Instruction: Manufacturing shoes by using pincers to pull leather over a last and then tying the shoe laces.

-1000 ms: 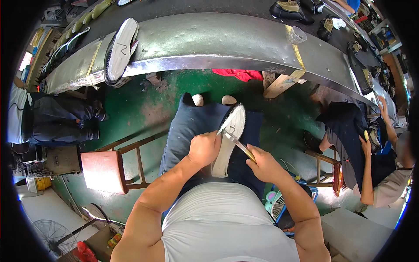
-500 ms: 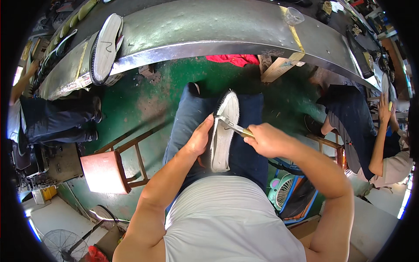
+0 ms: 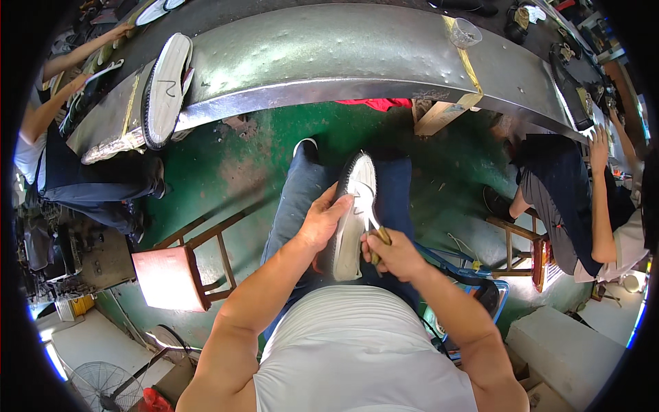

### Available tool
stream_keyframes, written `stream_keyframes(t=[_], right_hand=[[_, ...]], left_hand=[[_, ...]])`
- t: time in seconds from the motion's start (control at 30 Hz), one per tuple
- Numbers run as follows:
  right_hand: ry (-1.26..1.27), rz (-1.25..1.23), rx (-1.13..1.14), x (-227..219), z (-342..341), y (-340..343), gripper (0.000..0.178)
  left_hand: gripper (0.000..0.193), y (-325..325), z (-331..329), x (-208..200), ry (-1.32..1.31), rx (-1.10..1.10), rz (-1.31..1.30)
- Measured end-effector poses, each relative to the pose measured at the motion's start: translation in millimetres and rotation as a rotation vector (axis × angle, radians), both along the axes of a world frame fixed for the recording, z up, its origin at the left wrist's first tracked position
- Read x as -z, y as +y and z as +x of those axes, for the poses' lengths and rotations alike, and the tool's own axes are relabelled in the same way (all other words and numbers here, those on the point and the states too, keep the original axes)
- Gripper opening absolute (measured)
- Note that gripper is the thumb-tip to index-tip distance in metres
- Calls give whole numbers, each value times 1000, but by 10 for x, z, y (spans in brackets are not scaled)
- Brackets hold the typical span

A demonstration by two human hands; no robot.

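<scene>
While my left hand [image 3: 324, 218] clasps the shoe [image 3: 349, 240] from its left side, thumb laid over the pale sole and the other fingers mostly hidden behind the edge, my right hand [image 3: 391, 253] is curled firmly round the yellowish handle of a metal tool [image 3: 374, 222]. I cannot tell whether my right knuckles touch the shoe's right edge. The shoe sits over my lap, sole up, toe pointing away and heel near my belly, with a dark, rough rim along its left side. Past my knees, green floor [image 3: 233, 172] gives room before the front edge of the metal bench [image 3: 309, 51], where a second shoe [image 3: 165, 93] overhangs at the left. A stool [image 3: 170, 278] stands well apart on my left; on the right, another person [image 3: 597, 206] sits beyond my elbow.
</scene>
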State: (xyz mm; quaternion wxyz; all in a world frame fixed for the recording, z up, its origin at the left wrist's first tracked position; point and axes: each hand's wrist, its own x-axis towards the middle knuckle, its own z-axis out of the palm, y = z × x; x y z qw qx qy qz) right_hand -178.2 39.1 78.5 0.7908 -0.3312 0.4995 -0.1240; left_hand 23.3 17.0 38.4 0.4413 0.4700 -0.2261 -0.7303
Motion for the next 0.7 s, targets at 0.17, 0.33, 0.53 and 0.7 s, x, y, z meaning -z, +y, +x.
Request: stream_keyframes(t=[0.17,0.33,0.53,0.7], right_hand=[[-384,294,217,303,-122,110,27],[-502,300,-26,232,-600,-202,35],[157,-432,-115,-330,-461,-498,42],[393,-734,-442,-367,-279,-742,45]], left_hand=[[57,-73,-145,2,-138,-58,47],[55,-176,-68,2,-266,46,83],[58,-210,-105,-128,-385,140,98],[60,-255,-58,-168,-453,261,106]])
